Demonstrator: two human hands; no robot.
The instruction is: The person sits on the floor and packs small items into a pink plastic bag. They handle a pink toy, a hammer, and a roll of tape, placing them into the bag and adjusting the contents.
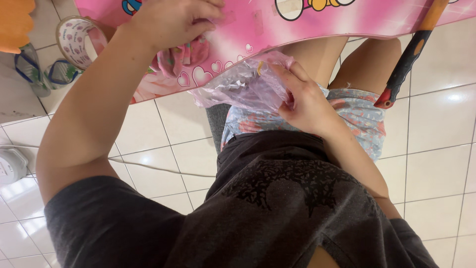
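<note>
My right hand grips a crumpled clear pinkish plastic bag just below the edge of a pink cartoon-printed table. Its fingers pinch the bag's right side, over my lap. My left hand rests on the table top at the upper middle, fingers curled onto a pink patterned cloth that hangs partly over the table edge. What is inside the bag cannot be made out.
A hammer-like tool with an orange and black handle leans from the table edge toward my right knee. Sandals lie on the white tiled floor at the upper left, and a white appliance sits at the left edge.
</note>
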